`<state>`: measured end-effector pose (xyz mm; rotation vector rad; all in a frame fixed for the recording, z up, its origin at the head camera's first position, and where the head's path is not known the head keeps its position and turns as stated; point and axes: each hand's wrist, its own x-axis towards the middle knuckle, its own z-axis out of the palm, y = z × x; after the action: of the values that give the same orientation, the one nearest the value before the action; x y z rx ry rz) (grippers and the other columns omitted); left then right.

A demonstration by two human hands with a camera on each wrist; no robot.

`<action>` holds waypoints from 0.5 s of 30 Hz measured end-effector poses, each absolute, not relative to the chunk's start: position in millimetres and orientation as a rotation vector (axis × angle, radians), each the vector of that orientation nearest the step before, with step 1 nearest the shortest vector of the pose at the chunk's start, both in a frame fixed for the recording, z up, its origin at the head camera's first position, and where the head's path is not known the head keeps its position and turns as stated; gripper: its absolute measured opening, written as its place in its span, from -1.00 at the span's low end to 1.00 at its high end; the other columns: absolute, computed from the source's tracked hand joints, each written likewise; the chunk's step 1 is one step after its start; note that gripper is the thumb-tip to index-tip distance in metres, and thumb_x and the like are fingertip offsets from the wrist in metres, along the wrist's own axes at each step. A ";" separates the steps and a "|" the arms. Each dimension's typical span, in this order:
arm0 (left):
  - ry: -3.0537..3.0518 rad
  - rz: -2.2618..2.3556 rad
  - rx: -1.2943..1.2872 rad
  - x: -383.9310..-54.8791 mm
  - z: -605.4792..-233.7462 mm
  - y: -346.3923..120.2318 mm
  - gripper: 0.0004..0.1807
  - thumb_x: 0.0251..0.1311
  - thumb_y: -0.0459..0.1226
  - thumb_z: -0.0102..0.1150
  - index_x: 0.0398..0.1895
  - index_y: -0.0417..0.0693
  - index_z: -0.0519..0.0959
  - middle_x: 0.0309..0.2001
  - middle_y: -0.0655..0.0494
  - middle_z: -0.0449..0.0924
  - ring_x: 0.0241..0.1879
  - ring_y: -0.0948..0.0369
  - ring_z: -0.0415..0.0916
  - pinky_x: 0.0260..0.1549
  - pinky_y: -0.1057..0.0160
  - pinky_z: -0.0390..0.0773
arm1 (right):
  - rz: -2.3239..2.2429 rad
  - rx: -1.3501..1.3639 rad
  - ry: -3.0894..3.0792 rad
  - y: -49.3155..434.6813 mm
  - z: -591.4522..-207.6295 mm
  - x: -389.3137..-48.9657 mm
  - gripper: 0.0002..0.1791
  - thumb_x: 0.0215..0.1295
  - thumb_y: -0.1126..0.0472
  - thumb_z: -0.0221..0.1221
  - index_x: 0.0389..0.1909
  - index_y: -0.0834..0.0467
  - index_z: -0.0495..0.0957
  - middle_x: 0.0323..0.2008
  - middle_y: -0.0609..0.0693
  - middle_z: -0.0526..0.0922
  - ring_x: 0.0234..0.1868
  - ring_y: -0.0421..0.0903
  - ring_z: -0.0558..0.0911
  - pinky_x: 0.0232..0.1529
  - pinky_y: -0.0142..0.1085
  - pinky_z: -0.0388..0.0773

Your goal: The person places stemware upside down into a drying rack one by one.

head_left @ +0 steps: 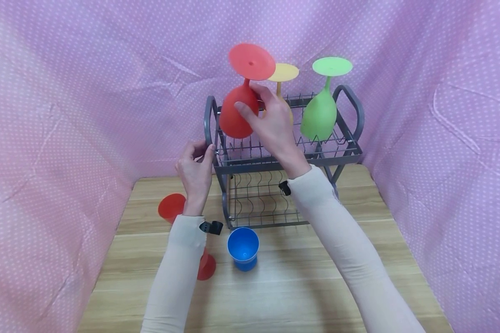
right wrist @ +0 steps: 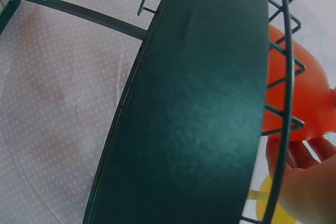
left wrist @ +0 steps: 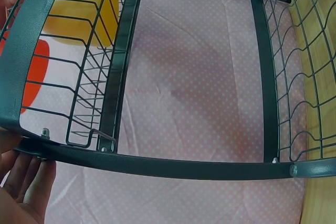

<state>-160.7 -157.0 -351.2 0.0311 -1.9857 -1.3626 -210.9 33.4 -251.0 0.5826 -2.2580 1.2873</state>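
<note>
Dotted pink cloth (head_left: 87, 92) hangs behind and beside a wood-grain tabletop (head_left: 291, 291).

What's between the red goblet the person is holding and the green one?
In the head view, a yellow goblet, partly hidden by the right hand.

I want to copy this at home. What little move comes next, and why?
Probably the right hand should gently loosen on the upside-down red goblet: it already seems to sit on the rack, and the left hand is holding the rack's side.
</note>
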 end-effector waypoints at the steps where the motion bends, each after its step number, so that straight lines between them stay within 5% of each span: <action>1: -1.984 -1.363 0.028 -161.3 -351.4 -157.3 -0.72 0.37 -0.22 0.35 0.02 -0.22 0.71 -0.10 -0.05 0.76 -0.10 0.13 0.73 -0.05 0.29 0.70 | 1.262 0.589 -2.264 32.5 -250.7 -212.0 -0.34 0.39 -0.13 0.30 0.37 0.16 0.51 0.19 0.06 0.68 0.20 -0.08 0.62 0.26 -0.26 0.44; 15: -1.965 -1.371 0.028 -166.2 -349.6 -158.3 -0.71 0.35 -0.22 0.36 0.02 -0.23 0.72 -0.11 -0.04 0.77 -0.12 0.14 0.73 -0.06 0.32 0.69 | 1.239 0.645 -2.440 20.7 -248.6 -227.1 -0.37 0.38 0.05 0.36 0.40 0.16 0.47 0.27 0.06 0.61 0.27 -0.07 0.58 0.28 -0.39 0.45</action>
<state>-166.2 -158.3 -349.6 0.0277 -1.9654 -1.3713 -227.1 20.7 -248.6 0.6450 -2.4403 1.2393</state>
